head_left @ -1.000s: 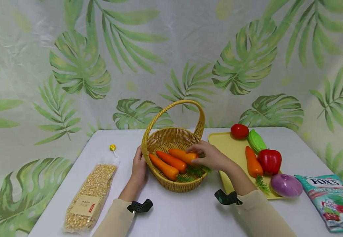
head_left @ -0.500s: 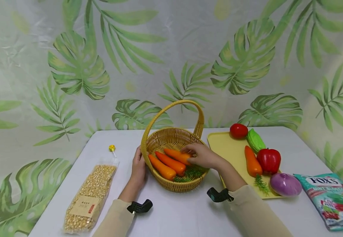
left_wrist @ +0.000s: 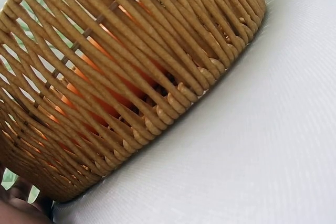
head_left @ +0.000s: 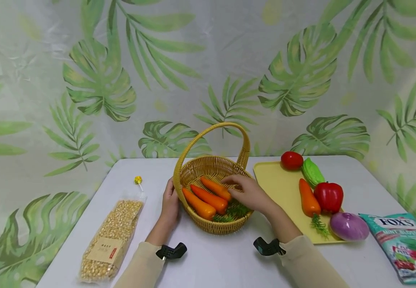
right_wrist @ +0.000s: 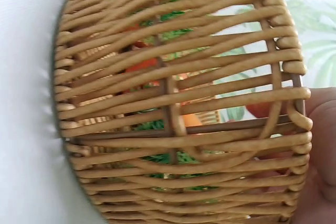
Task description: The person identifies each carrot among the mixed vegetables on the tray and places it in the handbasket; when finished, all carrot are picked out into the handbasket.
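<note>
A yellow-brown wicker basket (head_left: 216,228) with a tall hoop handle stands mid-table, tipped toward me. Inside lie a front carrot (head_left: 198,205), a middle carrot (head_left: 209,199) and a rear carrot (head_left: 215,188), green tops toward the lower right. My left hand (head_left: 170,206) grips the basket's left side; in the left wrist view its fingers (left_wrist: 18,203) show at the lower left. My right hand (head_left: 249,192) reaches over the right rim, fingers loosely bent beside the rear carrot's thick end. Through the weave in the right wrist view, a fingertip (right_wrist: 257,109) appears apart from the orange carrot (right_wrist: 194,121).
Right of the basket, a yellow tray (head_left: 270,176) bears a tomato (head_left: 292,161), a green vegetable (head_left: 313,173), another carrot (head_left: 308,198), a red pepper (head_left: 329,197) and a purple onion (head_left: 349,227). A FOX'S candy bag (head_left: 400,244), a corn-kernel bag (head_left: 112,236) and a lollipop (head_left: 138,181) lie outward.
My right hand has carried the rear carrot left and down beside the other two, and its fingers have loosened from it. The left hand stays at the basket's side.
</note>
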The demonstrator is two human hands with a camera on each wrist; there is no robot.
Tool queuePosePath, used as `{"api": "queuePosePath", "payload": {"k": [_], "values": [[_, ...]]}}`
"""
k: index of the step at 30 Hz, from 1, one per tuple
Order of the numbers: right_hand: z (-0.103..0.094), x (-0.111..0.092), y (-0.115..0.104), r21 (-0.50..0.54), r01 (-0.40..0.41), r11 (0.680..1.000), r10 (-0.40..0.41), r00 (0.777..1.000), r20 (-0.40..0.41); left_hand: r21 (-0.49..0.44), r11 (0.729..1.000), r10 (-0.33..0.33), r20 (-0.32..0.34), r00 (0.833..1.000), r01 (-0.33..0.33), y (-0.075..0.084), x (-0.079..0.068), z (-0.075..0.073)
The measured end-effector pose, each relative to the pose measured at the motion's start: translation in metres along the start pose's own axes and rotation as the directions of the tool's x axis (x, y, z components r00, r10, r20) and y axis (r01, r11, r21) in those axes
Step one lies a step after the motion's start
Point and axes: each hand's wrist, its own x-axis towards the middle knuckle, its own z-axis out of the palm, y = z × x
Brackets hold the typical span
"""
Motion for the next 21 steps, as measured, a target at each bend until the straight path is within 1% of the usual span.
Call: {"api": "queuePosePath", "payload": {"k": [4, 7, 9, 13, 17, 21], "values": [[0.003, -0.005, -0.002, 0.009, 0.044, 0.999, -0.043, 0.995, -0.085, -0.005, 1.000, 0.003, -0.002, 1.000, -0.003, -0.001, 0.001, -0.001], [0.004, -0.009, -0.003, 0.027, 0.056, 0.998, -0.052, 0.991, -0.121, 0.006, 1.000, 0.005, -0.001, 1.000, -0.005, -0.002, 0.001, -0.001], [0.003, -0.012, -0.003, 0.063, 0.056, 0.996, -0.048, 0.992, -0.120, 0.015, 1.000, 0.007, -0.003, 1.000, -0.007, -0.002, 0.000, 0.000], [-0.001, -0.017, -0.007, 0.134, 0.051, 0.990, -0.039, 0.995, -0.093, 0.024, 1.000, 0.010, -0.011, 1.000, -0.010, -0.002, 0.000, 0.000], [-0.010, -0.022, -0.011, 0.137, 0.049, 0.989, -0.038, 0.996, -0.081, 0.020, 1.000, 0.010, -0.013, 1.000, -0.010, -0.001, 0.000, 0.001], [-0.019, -0.024, -0.009, 0.135, 0.050, 0.990, -0.038, 0.995, -0.088, 0.013, 1.000, 0.014, -0.010, 1.000, -0.014, -0.002, 0.001, 0.000]]}}
